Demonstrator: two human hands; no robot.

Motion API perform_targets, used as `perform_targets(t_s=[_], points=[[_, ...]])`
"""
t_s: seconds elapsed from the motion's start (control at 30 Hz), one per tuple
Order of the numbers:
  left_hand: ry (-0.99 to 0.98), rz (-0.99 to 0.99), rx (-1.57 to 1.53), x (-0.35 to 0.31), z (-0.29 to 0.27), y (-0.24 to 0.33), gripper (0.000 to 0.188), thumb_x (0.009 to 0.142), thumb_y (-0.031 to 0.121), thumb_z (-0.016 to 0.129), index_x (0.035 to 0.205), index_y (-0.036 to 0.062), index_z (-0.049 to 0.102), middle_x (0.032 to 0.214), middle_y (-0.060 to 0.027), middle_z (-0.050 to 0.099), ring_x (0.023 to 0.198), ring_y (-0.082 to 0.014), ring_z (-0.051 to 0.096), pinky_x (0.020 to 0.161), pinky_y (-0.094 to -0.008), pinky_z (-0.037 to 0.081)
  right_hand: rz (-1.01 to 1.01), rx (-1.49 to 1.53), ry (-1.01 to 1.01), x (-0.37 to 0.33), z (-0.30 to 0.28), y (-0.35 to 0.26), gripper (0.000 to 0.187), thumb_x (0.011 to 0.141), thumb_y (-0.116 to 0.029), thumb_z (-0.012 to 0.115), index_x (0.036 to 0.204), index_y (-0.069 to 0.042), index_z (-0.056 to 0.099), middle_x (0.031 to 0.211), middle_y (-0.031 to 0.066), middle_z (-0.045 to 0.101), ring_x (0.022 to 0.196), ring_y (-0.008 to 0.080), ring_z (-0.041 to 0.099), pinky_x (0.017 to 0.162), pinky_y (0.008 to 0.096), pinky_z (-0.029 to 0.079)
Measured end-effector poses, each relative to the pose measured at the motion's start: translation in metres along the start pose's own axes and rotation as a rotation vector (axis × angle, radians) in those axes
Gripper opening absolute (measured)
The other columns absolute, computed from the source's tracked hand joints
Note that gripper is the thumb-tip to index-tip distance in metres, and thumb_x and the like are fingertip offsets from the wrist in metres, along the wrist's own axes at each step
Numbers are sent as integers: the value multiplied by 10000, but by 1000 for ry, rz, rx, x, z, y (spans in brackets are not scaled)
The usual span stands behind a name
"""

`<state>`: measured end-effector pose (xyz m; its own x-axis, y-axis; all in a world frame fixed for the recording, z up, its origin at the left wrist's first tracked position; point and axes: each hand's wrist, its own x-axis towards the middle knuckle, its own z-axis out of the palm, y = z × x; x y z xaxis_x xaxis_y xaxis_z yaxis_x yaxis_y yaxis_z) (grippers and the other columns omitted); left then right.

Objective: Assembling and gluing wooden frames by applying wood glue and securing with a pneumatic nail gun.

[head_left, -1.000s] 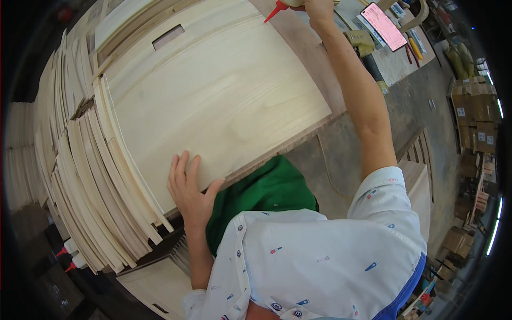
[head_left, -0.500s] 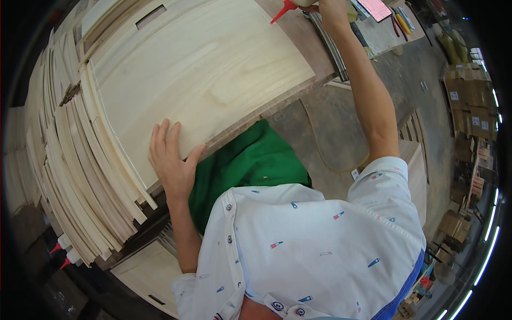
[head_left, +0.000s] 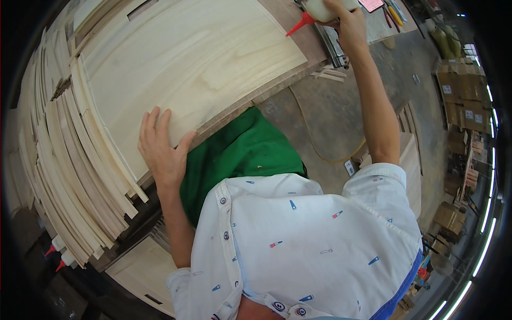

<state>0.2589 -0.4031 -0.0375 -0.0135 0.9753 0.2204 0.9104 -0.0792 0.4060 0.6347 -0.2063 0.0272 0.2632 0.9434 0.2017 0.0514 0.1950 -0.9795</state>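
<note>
A pale wooden panel (head_left: pixel 202 64) with a slot near its far left side lies on the workbench in front of me. My left hand (head_left: pixel 164 154) rests on its near left part, fingers stretched out and holding nothing. My right hand (head_left: pixel 352 29) is wrapped round a whitish glue bottle (head_left: pixel 320 9), tipped so that its red nozzle (head_left: pixel 300 24) points down at the panel's right edge. Whether the tip touches the wood I cannot tell. Thin white lines run along the panel's left and right edges.
Long wooden strips (head_left: pixel 72 160) are stacked left of the panel. Pliers (head_left: pixel 392 21) and a pink-screened phone (head_left: pixel 372 4) lie at the far right. Two red-tipped bottles (head_left: pixel 65 258) stand low at the left. Cardboard boxes (head_left: pixel 464 96) are piled along the right.
My right hand has brought the glue bottle nearer to me along the panel's right edge, and more of the bottle shows. My left hand stays on the panel. The whole view has shifted slightly.
</note>
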Motion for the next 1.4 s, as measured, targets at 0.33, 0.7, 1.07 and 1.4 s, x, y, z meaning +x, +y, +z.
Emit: perform_targets(t_s=[0.33, 0.7, 1.07, 1.4], points=[[5, 11, -7, 2, 0, 1, 651, 756, 353, 779, 1297, 70, 552, 1436, -118, 451, 1376, -322, 341, 1111, -463, 262, 3, -122, -1, -39, -58, 2, 410, 865, -173, 697, 1178, 55, 563, 1093, 123, 638, 955, 223, 663, 729, 371, 597], [-114, 50, 1, 14, -21, -4, 491, 829, 184, 703, 1277, 37, 565, 1397, -150, 481, 1323, -329, 399, 1109, -426, 301, 319, 399, -97, -100, -13, -1, 479, 841, -174, 726, 1219, 26, 510, 1107, 125, 619, 925, 258, 674, 684, 403, 628], [-319, -91, 7, 85, -70, -49, 305, 738, 44, 672, 1029, -31, 621, 941, -131, 627, 895, -252, 609, 842, -340, 483, 416, 612, -440, -140, 115, -14, 537, 817, -134, 739, 1257, 21, 472, 1123, 120, 600, 1035, 245, 632, 821, 438, 590], [-269, -28, -60, 89, -58, -94, 200, 715, 116, 671, 852, 20, 562, 727, -83, 560, 655, -187, 540, 621, -343, 452, 353, 452, -592, -159, 169, -17, 404, 795, -161, 757, 1119, 28, 607, 998, 99, 671, 914, 209, 676, 841, 383, 572]])
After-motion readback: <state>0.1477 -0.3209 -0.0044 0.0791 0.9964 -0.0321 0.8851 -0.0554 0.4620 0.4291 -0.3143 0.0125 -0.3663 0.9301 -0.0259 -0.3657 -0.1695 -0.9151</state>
